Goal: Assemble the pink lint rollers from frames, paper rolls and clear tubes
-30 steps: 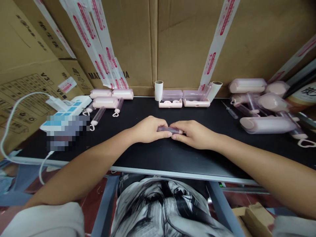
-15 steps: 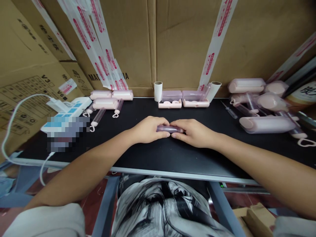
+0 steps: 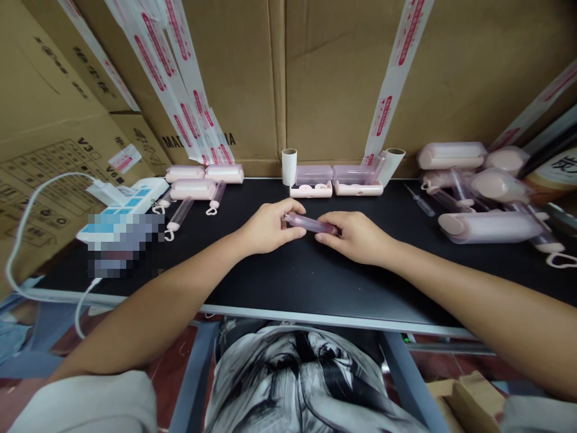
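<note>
A slim, see-through pinkish-purple tube (image 3: 313,225) is held just above the black table between my two hands. My left hand (image 3: 265,228) has its thumb and fingers closed around the left end. At the other end, the fingers of my right hand (image 3: 356,237) pinch the darker tip. The tube slants, its left end farther from me. Behind it stand two pale pink open cases (image 3: 311,191) with clear purple lids, flanked by a white paper tube (image 3: 289,167) on the left and another white paper tube (image 3: 393,165) on the right.
Several pink cases (image 3: 193,189) and clear tubes with heart-shaped loops lie at the left, beside a white power strip (image 3: 144,195). More pink cases (image 3: 493,227) are piled at the right, near a small screwdriver (image 3: 421,202). Cardboard boxes (image 3: 333,78) wall the back.
My hands have moved slightly apart, baring more of the tube. The tube has tilted, its left end now farther back. Other things on the table stay put.
</note>
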{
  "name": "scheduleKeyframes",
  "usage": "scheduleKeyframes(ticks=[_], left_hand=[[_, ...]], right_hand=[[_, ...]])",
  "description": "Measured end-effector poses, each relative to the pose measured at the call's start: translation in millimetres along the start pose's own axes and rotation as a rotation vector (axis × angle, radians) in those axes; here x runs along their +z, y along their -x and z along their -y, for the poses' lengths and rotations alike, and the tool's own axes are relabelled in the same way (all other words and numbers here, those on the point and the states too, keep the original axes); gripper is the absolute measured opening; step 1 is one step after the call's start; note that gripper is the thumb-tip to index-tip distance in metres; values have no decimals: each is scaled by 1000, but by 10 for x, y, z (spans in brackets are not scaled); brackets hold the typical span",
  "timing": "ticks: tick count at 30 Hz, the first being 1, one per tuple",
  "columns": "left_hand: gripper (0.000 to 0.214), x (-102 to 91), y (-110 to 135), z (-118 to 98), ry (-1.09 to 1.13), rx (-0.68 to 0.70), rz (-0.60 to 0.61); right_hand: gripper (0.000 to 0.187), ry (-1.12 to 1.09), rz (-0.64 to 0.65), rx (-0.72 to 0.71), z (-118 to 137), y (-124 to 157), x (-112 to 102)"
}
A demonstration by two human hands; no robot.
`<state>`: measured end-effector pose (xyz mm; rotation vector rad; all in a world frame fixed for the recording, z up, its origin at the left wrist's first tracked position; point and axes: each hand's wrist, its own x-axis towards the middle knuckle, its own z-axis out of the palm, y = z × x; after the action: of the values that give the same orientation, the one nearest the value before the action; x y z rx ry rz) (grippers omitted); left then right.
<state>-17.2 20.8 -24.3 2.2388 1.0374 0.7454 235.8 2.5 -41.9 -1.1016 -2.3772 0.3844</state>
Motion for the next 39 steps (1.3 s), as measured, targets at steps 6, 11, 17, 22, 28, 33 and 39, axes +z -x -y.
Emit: scheduleKeyframes(ticks=[6, 11, 17, 22, 28, 33, 39], left_hand=[[31, -13, -51, 57, 7, -104, -85], [23, -32, -94, 176, 17, -172, -132], [18, -38, -120, 234, -12, -215, -107], [18, -31, -110, 213, -35, -216, -107], [15, -133, -174, 149, -74, -245, -91], [15, -391, -588, 69, -332, -85, -202], [33, -497, -1258, 237, -517, -114, -321]], right_hand=[[20, 75, -54, 75, -80, -35, -1], [22, 158, -63, 113, -154, -47, 13], [27, 189, -49, 98, -327, -80, 36], [33, 225, -8, 124, -437, -103, 47], [38, 245, -3, 119, -431, -107, 57], [43, 225, -36, 133, -363, -99, 61], [55, 198, -65, 149, -286, -92, 25]])
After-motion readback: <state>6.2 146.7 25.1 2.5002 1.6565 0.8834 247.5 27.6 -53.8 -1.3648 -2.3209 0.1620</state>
